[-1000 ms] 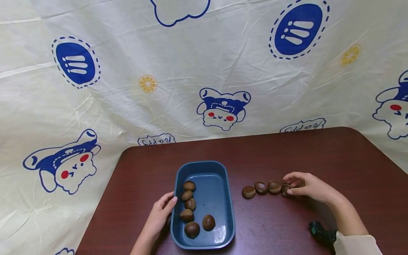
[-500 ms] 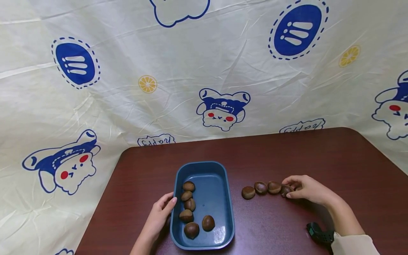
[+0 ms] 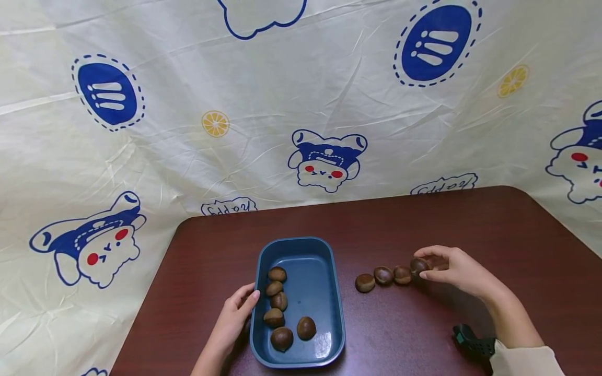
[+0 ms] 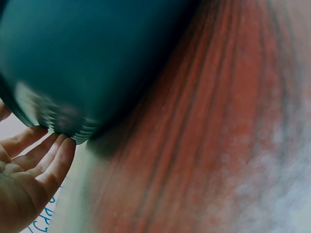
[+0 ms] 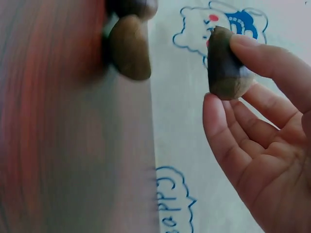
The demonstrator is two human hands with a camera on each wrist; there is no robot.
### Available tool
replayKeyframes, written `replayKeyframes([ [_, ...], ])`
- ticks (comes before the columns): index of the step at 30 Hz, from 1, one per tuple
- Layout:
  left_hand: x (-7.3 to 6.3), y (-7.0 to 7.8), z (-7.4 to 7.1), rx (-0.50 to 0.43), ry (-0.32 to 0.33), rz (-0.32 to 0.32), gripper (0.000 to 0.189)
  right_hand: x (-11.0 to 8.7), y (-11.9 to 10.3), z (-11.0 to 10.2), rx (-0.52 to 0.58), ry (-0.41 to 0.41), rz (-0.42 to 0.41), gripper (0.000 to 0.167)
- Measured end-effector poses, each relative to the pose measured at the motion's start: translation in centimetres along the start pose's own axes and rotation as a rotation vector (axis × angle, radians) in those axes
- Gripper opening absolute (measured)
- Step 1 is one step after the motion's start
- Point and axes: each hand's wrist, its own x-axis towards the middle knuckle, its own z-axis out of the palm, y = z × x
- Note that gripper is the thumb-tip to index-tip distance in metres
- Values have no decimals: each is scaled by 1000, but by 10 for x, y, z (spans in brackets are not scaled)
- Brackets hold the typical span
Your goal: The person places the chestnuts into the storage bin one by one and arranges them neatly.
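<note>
My right hand [image 3: 458,269] pinches a brown chestnut [image 5: 226,68] between thumb and fingers, raised off the table. Just left of it, three more chestnuts [image 3: 383,275] lie in a touching row on the table. My left hand [image 3: 232,313] holds the left side of a blue rectangular tray [image 3: 336,292], its thumb at the rim. From the left wrist, the fingertips [image 4: 65,145] press against the tray's outer wall. Inside, several chestnuts [image 3: 275,289] line the left wall, and one separate chestnut [image 3: 307,328] lies nearer the middle.
Both hands work over a dark red-brown table [image 3: 376,224]. A pale printed cloth [image 3: 263,94] hangs behind the table's far edge. A black band [image 3: 472,342] is on my right wrist, below the hand.
My right hand first closes on the rightmost chestnut, then lifts it from the table. The left hand and the tray stay in place.
</note>
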Motion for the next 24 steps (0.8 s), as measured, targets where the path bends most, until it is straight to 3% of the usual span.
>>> replayKeyframes([
  [8,1,0,-1,-11,4,-11,46,14,-26,18,29,36,-139,35],
  [17,2,-1,-1,-25,-7,14,47,34,-56,45,148,-56,-158,37],
  [24,1,-1,1,-36,-8,-14,45,52,-81,66,166,-140,-206,36],
])
